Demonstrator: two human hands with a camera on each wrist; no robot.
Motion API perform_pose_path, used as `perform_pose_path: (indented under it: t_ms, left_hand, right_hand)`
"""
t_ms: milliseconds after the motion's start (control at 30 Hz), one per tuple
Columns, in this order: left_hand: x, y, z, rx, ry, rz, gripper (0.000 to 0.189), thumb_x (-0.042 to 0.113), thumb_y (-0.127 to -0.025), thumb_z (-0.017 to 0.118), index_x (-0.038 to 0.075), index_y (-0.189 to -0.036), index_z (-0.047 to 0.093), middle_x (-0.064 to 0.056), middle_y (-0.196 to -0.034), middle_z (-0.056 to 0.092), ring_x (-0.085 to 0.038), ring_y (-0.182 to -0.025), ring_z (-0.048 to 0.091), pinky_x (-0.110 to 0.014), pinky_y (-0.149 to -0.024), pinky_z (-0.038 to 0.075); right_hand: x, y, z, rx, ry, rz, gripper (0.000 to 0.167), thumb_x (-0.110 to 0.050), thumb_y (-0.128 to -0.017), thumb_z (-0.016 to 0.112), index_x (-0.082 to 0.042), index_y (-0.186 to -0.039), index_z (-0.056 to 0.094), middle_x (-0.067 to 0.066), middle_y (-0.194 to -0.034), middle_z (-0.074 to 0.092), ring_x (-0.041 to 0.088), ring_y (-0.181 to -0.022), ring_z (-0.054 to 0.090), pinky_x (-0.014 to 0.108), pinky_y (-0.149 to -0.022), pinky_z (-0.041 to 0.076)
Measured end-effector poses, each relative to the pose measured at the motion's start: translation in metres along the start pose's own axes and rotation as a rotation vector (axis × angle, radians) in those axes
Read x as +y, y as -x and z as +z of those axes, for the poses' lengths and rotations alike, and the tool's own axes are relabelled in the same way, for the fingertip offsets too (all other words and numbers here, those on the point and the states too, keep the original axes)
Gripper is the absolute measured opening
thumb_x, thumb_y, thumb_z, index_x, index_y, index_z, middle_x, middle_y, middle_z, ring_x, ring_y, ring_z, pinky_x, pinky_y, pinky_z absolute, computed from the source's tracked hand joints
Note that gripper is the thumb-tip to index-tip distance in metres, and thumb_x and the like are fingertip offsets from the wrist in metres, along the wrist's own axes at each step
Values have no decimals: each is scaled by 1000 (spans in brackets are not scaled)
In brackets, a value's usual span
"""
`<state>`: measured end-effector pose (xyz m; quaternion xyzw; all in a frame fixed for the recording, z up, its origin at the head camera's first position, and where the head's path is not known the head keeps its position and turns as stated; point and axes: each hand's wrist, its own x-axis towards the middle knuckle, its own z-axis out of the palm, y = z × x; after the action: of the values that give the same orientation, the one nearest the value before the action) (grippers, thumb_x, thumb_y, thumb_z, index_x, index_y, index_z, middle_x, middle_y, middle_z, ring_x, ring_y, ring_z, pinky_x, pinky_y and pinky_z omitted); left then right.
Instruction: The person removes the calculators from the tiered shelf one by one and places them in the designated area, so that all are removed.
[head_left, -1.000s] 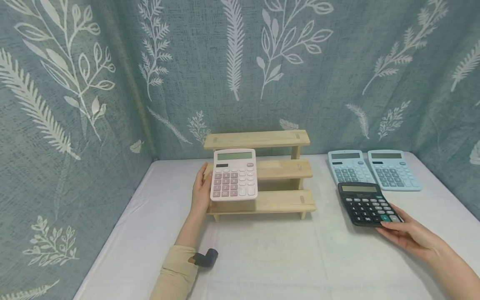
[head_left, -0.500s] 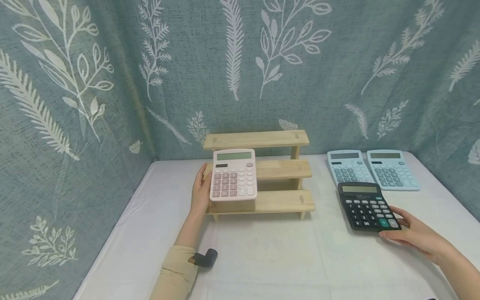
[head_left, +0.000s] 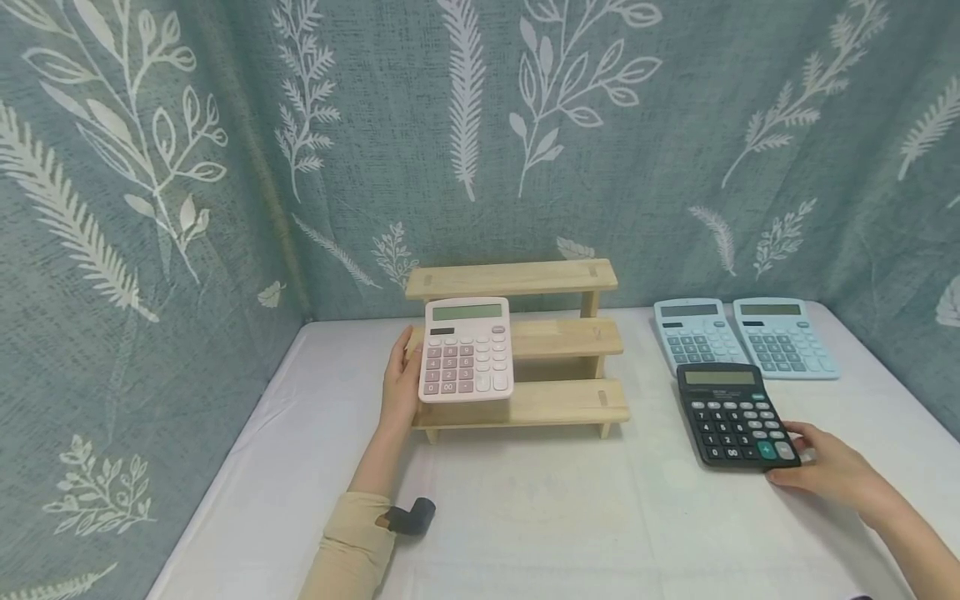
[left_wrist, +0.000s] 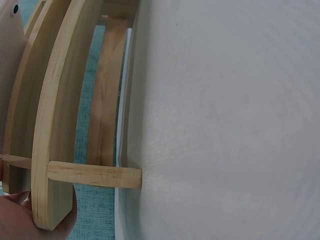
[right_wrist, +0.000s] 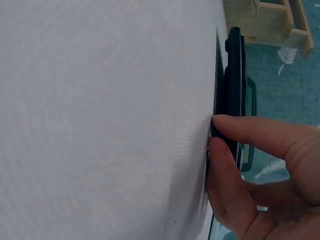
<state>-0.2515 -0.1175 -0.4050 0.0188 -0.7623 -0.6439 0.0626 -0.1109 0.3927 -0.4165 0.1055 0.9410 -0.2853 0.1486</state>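
Observation:
A pink-and-white calculator [head_left: 467, 350] leans upright on the left half of a three-step wooden rack [head_left: 555, 403]. My left hand [head_left: 401, 379] grips the rack's left end beside that calculator; in the left wrist view its fingers [left_wrist: 65, 220] wrap a board's end. On the right, a black calculator [head_left: 735, 417] lies face up on the white cloth, its top edge overlapping a light blue calculator [head_left: 693, 329] in the head view. My right hand [head_left: 828, 467] holds its lower right corner, thumb at the near edge and fingers [right_wrist: 225, 155] at the side.
A second light blue calculator [head_left: 783, 333] lies beside the first, at the back right. Patterned green curtain [head_left: 420, 150] hangs behind and at both sides of the cloth-covered table [head_left: 540, 517]. A dark strap piece [head_left: 412, 517] juts from the left sleeve [head_left: 352, 542].
My right hand has brought the black calculator's near end down toward the table and shifted slightly to the lower right at its corner. The left hand, rack and pink-and-white calculator stay put.

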Motion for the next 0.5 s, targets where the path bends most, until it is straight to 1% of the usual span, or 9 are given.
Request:
perform_pose_path:
  t_ms: [300,400,500]
  left_hand:
    - [0,1,0,1,-11,10,53,32,-106,38,16,-155,25,-7,-161,19,-27,-148,14,-46,-119,16]
    - [-1,1,0,2,-5,14,53,32,-106,38,16,-155,26,-8,-161,19,-28,-148,14,-47,-119,15]
    - [-1,1,0,3,1,16,53,31,-106,39,15,-155,25,-9,-161,19,-29,-148,14,-48,-119,15]
  right_hand:
    - [4,-3,1,15,-12,16,107,-46,-75,79,19,-139,23,43,-122,41,55,-108,46,67,-87,42]
    - [6,-4,1,18,-11,13,106,-46,-76,79,20,-139,24,42,-120,43,53,-106,48,67,-87,42]
    - [6,-3,1,26,-3,2,104,-44,-76,79,21,-138,26,40,-118,45,49,-103,50,64,-84,45]
